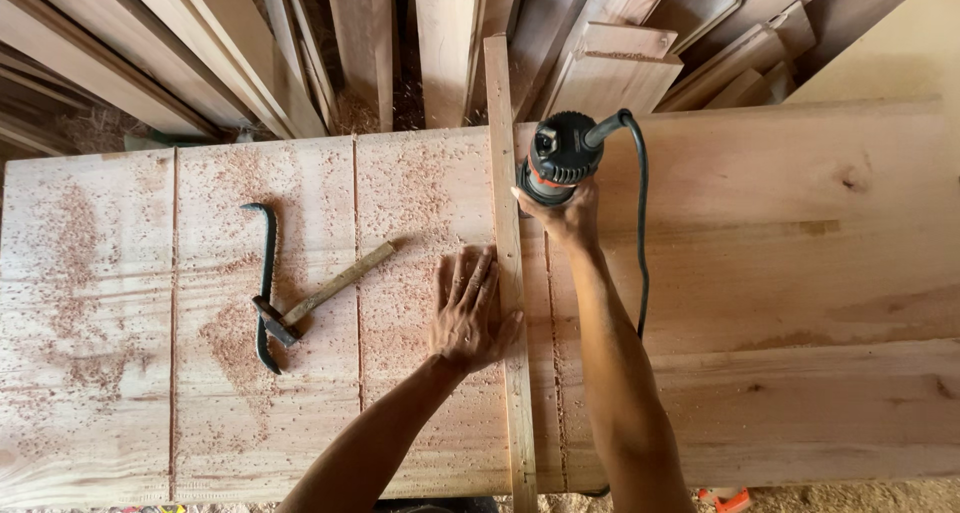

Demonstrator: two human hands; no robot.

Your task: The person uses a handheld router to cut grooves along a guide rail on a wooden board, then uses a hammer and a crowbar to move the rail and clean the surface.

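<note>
Woodworking shop: stacked planks (pixel 440 43), sawdust-strewn panel (pixel 250 393)

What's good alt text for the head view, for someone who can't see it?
Seen from above, a person's right hand holds a black router against a thin wooden guide strip on a wide wooden panel, while the left hand presses flat beside the strip. A hammer and pry bar lie among sawdust to the left.

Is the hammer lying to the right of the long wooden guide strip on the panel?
No. The hammer lies to the left of the guide strip, beside the crowbar, beyond the left hand.
</note>
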